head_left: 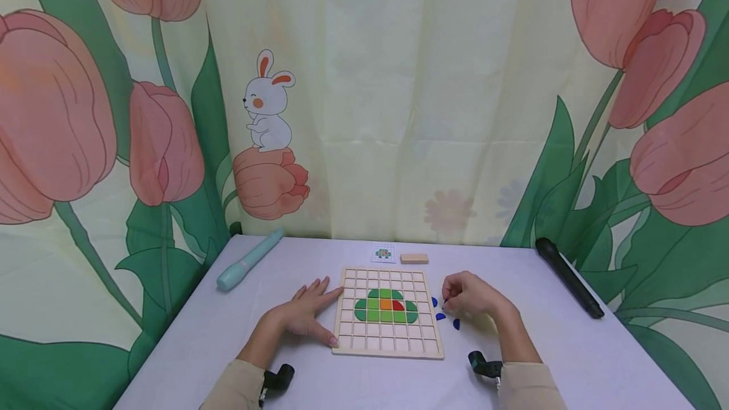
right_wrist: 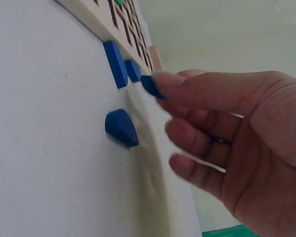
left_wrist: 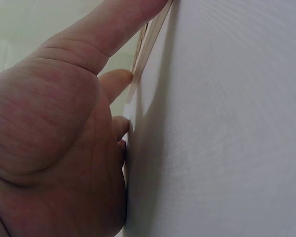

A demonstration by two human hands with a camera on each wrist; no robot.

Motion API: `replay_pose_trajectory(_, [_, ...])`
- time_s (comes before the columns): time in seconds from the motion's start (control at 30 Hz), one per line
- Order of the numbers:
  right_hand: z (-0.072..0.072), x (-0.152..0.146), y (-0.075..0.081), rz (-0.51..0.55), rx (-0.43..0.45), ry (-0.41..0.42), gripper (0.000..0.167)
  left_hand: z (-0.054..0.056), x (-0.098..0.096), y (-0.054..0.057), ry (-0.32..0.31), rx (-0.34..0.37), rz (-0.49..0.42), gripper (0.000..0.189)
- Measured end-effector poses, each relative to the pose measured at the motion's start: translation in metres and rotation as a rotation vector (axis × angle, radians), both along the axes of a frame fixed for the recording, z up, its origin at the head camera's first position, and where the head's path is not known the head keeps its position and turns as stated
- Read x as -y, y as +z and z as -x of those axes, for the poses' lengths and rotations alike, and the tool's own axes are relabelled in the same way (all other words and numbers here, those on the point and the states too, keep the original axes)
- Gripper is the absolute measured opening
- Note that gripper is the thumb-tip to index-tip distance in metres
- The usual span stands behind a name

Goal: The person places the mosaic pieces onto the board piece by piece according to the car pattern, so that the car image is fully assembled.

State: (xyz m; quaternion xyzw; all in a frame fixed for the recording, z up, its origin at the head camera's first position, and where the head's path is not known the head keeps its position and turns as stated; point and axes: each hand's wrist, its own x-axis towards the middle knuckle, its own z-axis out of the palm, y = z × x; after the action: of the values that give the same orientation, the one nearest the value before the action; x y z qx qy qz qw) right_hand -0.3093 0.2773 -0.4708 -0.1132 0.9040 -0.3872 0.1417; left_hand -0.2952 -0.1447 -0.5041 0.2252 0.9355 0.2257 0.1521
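Observation:
A wooden grid board (head_left: 387, 347) lies in the middle of the table, with green, orange and red pieces set in its central squares. My left hand (head_left: 304, 312) is spread at the board's left side; in the left wrist view its thumb (left_wrist: 123, 22) and index finger touch the wooden edge. To the right of the board, my right hand (head_left: 469, 293) pinches a small blue piece (right_wrist: 152, 87) between thumb and index finger, above the table. Three other blue pieces lie below and beside it, among them a rounded one (right_wrist: 121, 127) and one against the board's edge (right_wrist: 115, 64).
Behind the board are a small pattern card (head_left: 383, 253) and a light wooden block (head_left: 414, 259). A pale teal stick-shaped object (head_left: 249, 260) lies at the back left, a black rod (head_left: 569, 278) along the right edge. A tulip-printed curtain (head_left: 370, 100) hangs behind the table.

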Motion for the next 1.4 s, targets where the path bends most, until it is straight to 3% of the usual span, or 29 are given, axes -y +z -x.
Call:
replay_pose_trajectory(0.17, [0.003,0.008,0.003,0.085,-0.069,0.016,0.008,0.001,0.001,0.0,-0.006,-0.004,0.004,0.119])
replay_pose_trajectory(0.47, [0.003,0.024,0.001,0.186,-0.056,0.063,0.014,0.002,0.001,-0.002,-0.006,-0.002,0.0,0.119])
replay_pose_trajectory(1.0, [0.0,0.061,0.0,0.091,-0.208,0.148,0.023,-0.001,0.002,0.002,-0.013,-0.005,-0.011,0.117])
replay_pose_trajectory(1.27, [-0.004,0.081,-0.001,0.079,-0.186,0.226,0.016,-0.001,0.003,0.001,-0.022,-0.008,-0.014,0.118])
replay_pose_trajectory(1.4, [-0.007,0.091,-0.001,0.103,-0.183,0.308,0.012,-0.001,0.003,0.001,-0.023,-0.008,-0.016,0.118])
